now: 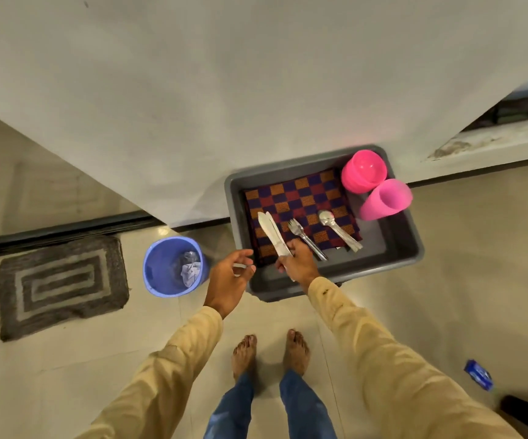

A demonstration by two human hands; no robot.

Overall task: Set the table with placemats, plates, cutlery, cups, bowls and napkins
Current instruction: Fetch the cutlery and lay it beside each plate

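A blue plastic bin (161, 274) stands on the pale tiled floor (462, 264), close to the foot of a plain white wall (256, 74); crumpled white paper (191, 272) lies inside it. Left of the bin lies a grey doormat (61, 283) with lighter nested rectangles, just beside a dark door track (66, 231) that runs along the floor. Far right, a small blue packet (479, 374) lies on the tiles — well apart from the bin. At upper right a stained white ledge (494, 141) sits below a dark opening.
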